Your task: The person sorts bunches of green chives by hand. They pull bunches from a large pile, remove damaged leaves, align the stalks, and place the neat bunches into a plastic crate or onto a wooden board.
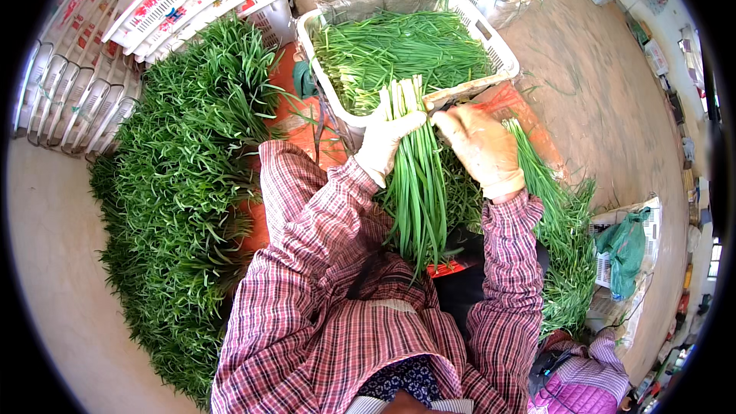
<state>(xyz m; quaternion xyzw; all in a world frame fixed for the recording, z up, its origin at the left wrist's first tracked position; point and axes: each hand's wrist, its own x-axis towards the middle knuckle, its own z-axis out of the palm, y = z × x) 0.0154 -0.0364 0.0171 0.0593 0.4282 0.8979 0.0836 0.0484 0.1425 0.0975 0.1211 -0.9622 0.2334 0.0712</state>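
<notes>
My left hand, in a pale glove, grips a bunch of garlic chives just below its pale stem ends. The green leaves hang down towards my lap. Close by on the right is my right hand, also gloved, its fingers curled beside the bunch. Whether those fingertips hold anything is hidden. Just beyond both hands, a white plastic crate holds many chives laid flat. More loose chives lie to the right of my right wrist.
A large mass of upright chives stands on my left, near stacked white crates. Orange sheeting covers part of the floor. At right are a crate with a green bag and a person in a purple garment.
</notes>
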